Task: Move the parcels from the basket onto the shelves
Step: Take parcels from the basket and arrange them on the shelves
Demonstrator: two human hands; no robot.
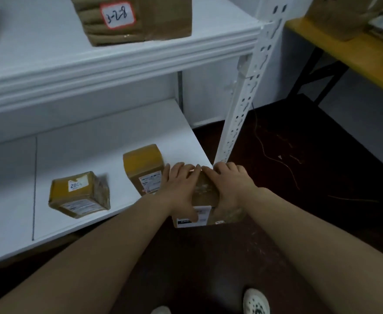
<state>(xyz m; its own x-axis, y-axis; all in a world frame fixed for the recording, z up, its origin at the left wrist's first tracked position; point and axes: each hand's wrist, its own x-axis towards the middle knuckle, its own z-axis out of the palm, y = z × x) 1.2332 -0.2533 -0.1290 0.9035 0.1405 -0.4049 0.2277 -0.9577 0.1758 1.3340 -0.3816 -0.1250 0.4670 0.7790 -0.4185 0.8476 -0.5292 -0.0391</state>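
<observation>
From the head view, both hands hold one brown cardboard parcel with a white printed label point(205, 201) at the front right corner of the white lower shelf board point(109, 132). The left hand point(178, 189) lies over its left side and the right hand point(230, 184) over its right side, fingers closed around it, so the grip is a two-handed clasp.

The parcel's long axis runs from the person toward the shelf. Its far end is over the shelf corner, just beside the white perforated metal post point(242, 105), while the labelled near end seems to hang past the edge over the dark floor point(299, 155). I judge the coming move as a push forward and slightly left, away from the post, toward the yellow-taped brown parcel point(144, 168).

The basket is not in view.
</observation>
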